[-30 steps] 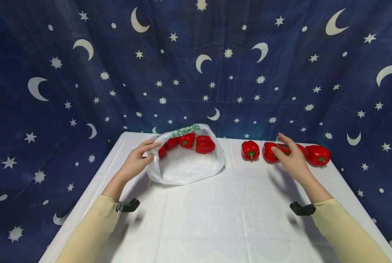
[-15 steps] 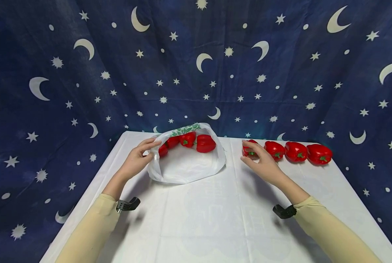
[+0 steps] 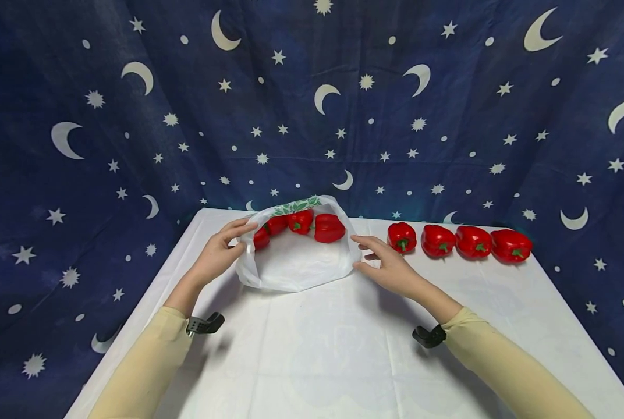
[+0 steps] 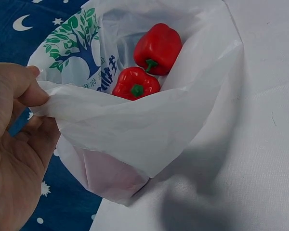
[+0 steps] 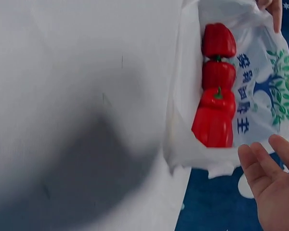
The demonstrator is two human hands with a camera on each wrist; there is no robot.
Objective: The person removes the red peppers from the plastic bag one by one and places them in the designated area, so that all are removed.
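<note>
A white plastic bag (image 3: 296, 279) with a green tree print lies on the table, its mouth spread toward me. Inside it, along the back, sit several red bell peppers (image 3: 329, 228). My left hand (image 3: 215, 256) pinches the bag's left rim between thumb and fingers, as the left wrist view also shows. At the bag's right rim is my right hand (image 3: 390, 272), thumb and fingers apart and holding nothing. In the right wrist view its fingers (image 5: 253, 166) are extended beside the rim; whether they touch it I cannot tell.
To the right, several more red bell peppers (image 3: 438, 240) stand in a row along the back of the white-covered table (image 3: 317, 361). A dark blue curtain (image 3: 270, 105) with moons and stars hangs directly behind and at both sides.
My right hand has moved left, from over the pepper row, past the nearest pepper, to the bag's right rim. My left hand keeps its hold on the bag. The peppers stay in place.
</note>
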